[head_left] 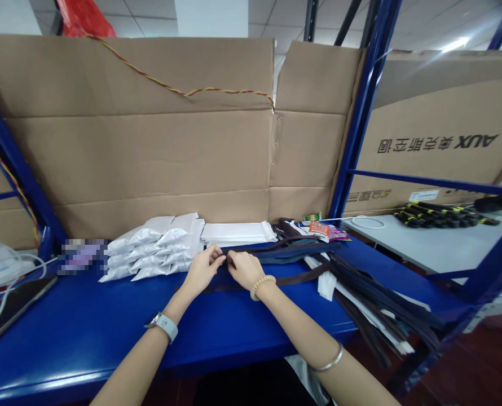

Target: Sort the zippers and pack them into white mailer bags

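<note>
My left hand (203, 268) and my right hand (246, 269) meet over the middle of the blue table (119, 332). Thumbs and fingers of both are pinched close together on a dark, narrow fabric strip (221, 282), which looks like zipper tape. The exact pinch point is partly hidden by my fingers. More dark brown and navy strips (293, 252) lie flat just beyond and to the right of my right hand. A larger bundle of strips (373, 299), with white pieces among them, hangs over the table's right front edge.
Stacked silvery-white packets (158, 245) stand behind my left hand, beside flat white packs (238, 232). Small colourful wrappers (321, 229) lie at the back right. Cardboard (149, 158) walls the back; a blue post (359, 124) rises at right. Black-and-yellow tools (437, 215) lie on the neighbouring grey surface.
</note>
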Available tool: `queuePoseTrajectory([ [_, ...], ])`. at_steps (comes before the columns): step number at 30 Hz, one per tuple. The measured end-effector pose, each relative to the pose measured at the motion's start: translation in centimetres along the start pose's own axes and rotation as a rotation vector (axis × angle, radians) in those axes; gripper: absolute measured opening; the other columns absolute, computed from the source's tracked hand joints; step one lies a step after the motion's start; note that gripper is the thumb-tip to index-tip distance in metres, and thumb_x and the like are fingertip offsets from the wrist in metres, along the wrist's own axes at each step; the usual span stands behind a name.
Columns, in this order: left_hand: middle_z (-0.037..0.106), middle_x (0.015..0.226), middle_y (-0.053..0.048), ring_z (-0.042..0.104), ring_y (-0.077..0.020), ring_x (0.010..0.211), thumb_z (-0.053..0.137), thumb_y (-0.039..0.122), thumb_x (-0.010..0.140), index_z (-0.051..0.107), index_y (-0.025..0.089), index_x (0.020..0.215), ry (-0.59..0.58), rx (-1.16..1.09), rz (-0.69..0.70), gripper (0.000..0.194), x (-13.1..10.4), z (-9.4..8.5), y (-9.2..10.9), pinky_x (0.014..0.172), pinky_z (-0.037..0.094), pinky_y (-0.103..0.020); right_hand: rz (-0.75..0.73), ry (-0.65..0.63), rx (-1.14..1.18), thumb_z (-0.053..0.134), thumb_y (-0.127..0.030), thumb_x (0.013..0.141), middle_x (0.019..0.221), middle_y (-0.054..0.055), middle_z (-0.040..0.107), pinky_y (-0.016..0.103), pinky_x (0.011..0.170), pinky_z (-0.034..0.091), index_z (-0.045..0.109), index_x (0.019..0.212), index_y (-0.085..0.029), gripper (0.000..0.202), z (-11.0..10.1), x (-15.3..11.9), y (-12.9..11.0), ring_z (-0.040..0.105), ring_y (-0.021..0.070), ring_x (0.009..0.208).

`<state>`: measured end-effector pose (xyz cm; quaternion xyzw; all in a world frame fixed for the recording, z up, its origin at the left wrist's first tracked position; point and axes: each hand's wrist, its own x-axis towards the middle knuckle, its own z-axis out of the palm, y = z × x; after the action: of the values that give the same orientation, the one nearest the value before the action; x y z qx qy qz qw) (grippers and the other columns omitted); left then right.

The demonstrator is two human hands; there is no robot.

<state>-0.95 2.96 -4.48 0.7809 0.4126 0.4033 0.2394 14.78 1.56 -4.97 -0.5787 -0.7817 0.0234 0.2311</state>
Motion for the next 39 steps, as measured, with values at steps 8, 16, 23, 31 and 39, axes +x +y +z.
queuePoseTrajectory([
  [8,0.054,0.062,0.004,0.051,-0.0091,0.047,0.048,0.034,0.082,0.047,0.019,0.079,-0.012,-0.016,-0.014,0.016,-0.3,-0.1,-0.1,0.052,0.041,-0.023,0.008,-0.02,0.361,0.043,-0.019,0.081,0.078,0.005,0.068,0.021,0.066,0.039,0.062,0.077,-0.017,0.019,-0.3,0.0,-0.3,0.06,0.0133,0.071],
  [16,0.049,0.058,0.006,0.048,-0.0097,0.051,0.045,0.027,0.084,0.048,0.02,0.079,-0.002,0.124,0.05,0.008,-0.6,-0.3,0.8,0.055,0.038,-0.022,-0.033,-0.041,0.54,0.042,-0.019,0.081,0.066,0.0,0.063,0.019,0.061,0.037,0.057,0.072,-0.017,0.018,0.3,-0.2,-0.2,0.055,0.0098,0.06],
  [23,0.054,0.064,0.003,0.05,-0.0113,0.06,0.043,0.023,0.086,0.05,0.02,0.077,0.047,0.258,0.131,0.011,-1.0,-0.2,2.1,0.061,0.038,-0.023,0.04,0.017,0.426,0.04,-0.028,0.084,0.061,-0.002,0.053,0.022,0.059,0.034,0.054,0.069,-0.02,0.022,0.4,0.0,-0.2,0.048,0.0119,0.06],
  [31,0.057,0.064,0.001,0.056,-0.0137,0.064,0.041,0.032,0.089,0.053,0.021,0.077,0.348,0.302,0.132,0.021,-1.3,-0.9,3.2,0.064,0.04,-0.023,0.132,0.401,0.034,0.047,-0.029,0.078,0.104,0.009,0.052,0.032,0.078,0.031,0.052,0.059,-0.017,0.023,-1.4,0.3,1.8,0.043,0.0223,0.098],
  [39,0.06,0.061,0.002,0.059,-0.0113,0.057,0.05,0.033,0.086,0.053,0.019,0.076,0.719,0.255,0.144,0.017,-1.4,-3.1,3.8,0.06,0.041,-0.022,0.244,0.413,-0.034,0.045,-0.031,0.075,0.07,0.005,0.058,0.033,0.073,0.029,0.047,0.055,-0.018,0.024,-3.4,0.1,9.7,0.049,0.0214,0.085],
])
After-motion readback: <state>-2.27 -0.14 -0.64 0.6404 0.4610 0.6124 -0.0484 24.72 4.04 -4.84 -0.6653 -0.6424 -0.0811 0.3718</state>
